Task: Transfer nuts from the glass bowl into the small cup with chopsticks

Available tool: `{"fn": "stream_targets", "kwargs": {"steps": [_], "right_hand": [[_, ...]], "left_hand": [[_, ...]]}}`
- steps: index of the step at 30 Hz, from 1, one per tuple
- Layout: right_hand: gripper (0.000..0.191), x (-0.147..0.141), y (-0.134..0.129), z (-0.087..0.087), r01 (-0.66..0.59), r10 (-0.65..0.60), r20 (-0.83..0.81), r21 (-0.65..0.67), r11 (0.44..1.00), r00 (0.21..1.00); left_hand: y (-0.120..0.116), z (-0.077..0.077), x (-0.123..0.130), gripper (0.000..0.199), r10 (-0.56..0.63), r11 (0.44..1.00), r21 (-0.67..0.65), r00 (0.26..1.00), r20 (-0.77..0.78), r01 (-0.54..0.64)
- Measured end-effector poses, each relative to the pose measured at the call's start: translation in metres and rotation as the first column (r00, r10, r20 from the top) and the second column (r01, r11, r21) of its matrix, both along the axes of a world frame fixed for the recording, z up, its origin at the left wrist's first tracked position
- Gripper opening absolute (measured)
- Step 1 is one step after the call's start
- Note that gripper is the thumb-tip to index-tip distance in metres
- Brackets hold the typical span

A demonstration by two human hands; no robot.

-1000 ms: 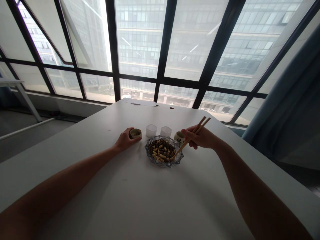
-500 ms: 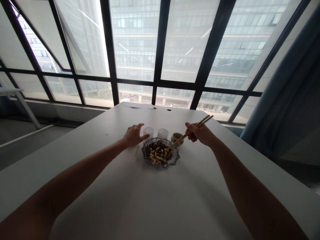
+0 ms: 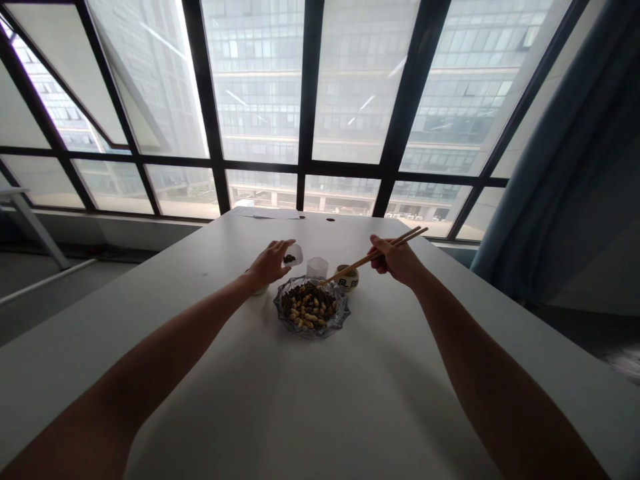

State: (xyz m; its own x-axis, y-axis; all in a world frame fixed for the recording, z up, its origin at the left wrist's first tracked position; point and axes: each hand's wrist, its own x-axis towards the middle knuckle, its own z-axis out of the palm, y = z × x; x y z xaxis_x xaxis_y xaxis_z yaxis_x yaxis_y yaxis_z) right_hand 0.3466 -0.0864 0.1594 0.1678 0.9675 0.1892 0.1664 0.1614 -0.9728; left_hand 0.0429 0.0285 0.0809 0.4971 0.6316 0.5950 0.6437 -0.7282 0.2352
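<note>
A clear plastic cup (image 3: pixel 297 254) with a few dark seeds inside is tilted in my left hand (image 3: pixel 273 261), which is closed on it. My right hand (image 3: pixel 395 260) holds wooden chopsticks (image 3: pixel 370 258), their tips over the far edge of the glass bowl (image 3: pixel 341 321). Peanuts (image 3: pixel 309 312) and dark seeds (image 3: pixel 299 295) fill the bowl. Just behind it stands a second clear cup (image 3: pixel 317 267). A small ceramic cup (image 3: pixel 347 280) with dark characters stands to its right, partly behind the chopsticks.
The white table (image 3: pixel 320 413) reaches toward the windows, with papers (image 3: pixel 265 214) at its far edge. Something pale is partly hidden behind my left wrist. A blue curtain (image 3: pixel 540 167) hangs at the right.
My left hand has closed on the left clear cup and tilted it, showing seeds inside. The chopstick tips have moved left and away toward the bowl's far rim. The view has shifted slightly.
</note>
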Motion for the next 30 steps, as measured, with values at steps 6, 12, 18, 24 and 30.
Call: {"fn": "stream_targets", "kwargs": {"steps": [6,12,18,24,30], "right_hand": [[0.045,0.0,0.003,0.0,0.064,-0.064,-0.018,0.043,0.997,0.998],[0.043,0.003,0.008,-0.002,0.208,-0.199,-0.091,0.103,0.973,0.976],[0.04,0.007,0.006,-0.001,0.31,-0.304,-0.069,0.103,0.945,0.95],[0.041,0.01,0.007,-0.004,0.392,-0.383,-0.091,0.142,0.909,0.919],[0.05,0.009,0.007,-0.007,0.341,-0.343,-0.061,0.36,0.868,0.937]], "left_hand": [[-0.003,0.008,0.003,0.085,0.176,0.934,-0.295,0.979,-0.105,-0.2],[0.0,0.024,0.026,0.092,0.242,0.791,-0.481,0.915,-0.322,-0.379],[-0.006,0.022,0.072,0.09,0.11,0.918,-0.316,0.921,-0.375,-0.239],[0.001,0.008,0.095,0.082,0.068,0.95,-0.282,0.971,-0.231,-0.134],[0.011,-0.007,0.089,0.083,-0.137,0.99,0.034,0.99,0.02,0.137]]}}
